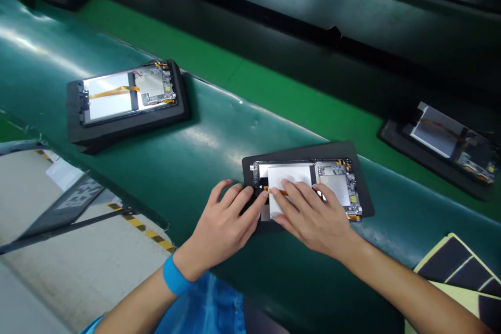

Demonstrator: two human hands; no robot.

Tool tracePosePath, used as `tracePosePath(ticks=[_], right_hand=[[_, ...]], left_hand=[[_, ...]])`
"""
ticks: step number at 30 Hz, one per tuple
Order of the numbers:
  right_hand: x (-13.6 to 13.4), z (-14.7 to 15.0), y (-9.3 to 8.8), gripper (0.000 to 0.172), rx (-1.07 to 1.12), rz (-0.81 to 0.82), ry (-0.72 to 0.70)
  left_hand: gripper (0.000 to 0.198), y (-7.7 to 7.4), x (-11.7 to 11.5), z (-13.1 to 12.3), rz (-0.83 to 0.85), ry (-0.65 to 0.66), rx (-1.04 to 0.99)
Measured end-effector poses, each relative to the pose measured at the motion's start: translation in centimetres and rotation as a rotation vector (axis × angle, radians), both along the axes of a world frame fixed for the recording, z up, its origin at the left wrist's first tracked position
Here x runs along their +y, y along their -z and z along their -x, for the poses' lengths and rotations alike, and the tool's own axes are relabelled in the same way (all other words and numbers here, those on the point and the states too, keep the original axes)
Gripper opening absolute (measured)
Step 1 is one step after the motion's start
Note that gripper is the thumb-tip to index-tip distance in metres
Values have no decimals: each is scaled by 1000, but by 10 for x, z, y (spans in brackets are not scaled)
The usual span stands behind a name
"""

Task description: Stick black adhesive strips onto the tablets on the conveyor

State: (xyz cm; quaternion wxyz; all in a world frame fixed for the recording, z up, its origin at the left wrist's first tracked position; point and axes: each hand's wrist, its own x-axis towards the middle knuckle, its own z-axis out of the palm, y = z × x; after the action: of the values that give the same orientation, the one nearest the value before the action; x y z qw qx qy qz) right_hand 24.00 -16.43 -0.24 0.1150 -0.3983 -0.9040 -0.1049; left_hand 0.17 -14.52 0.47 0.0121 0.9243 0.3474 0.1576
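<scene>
The person's right hand lies nearly flat, fingers spread wide, the fingertips resting on a thin white rectangular panel. The left hand has a wide grip too, its fingers fanned and slightly bent; the index fingertip is at the left end of a narrow orange ribbon strip, and the thumb is hidden. A blue band circles the left wrist.

Panel and ribbon lie on an opened flat rectangular electronic device, its green-and-silver circuit board at the right end. The device sits on a black rectangular pad, which rests at a slant on the glossy green desk near its far edge.

To the left, well apart, a similar opened device lies on a thick black block. Beyond the desk's edge, at the right, another black pad bears a third device. Yellow-edged sheets with black rectangles lie at the lower right, partly behind the right forearm.
</scene>
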Motion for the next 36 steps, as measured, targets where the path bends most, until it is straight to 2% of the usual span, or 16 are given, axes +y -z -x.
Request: tracePosePath(ticks=[6, 13, 17, 23, 36], right_hand=[[0, 1, -1, 45, -13, -1, 4], [1, 0, -2, 44, -14, 0, -27], [5, -3, -3, 45, -29, 49, -83], [12, -5, -8, 41, -14, 163, -67], [24, -14, -12, 40, -83, 216, -163]], left_hand=[[32, -3, 2, -3, -7, 51, 95], [29, -4, 4, -4, -25, 82, 78], [28, -2, 2, -3, -8, 74, 54], [26, 0, 3, -2, -3, 76, 54], [25, 2, 1, -2, 0, 68, 36]])
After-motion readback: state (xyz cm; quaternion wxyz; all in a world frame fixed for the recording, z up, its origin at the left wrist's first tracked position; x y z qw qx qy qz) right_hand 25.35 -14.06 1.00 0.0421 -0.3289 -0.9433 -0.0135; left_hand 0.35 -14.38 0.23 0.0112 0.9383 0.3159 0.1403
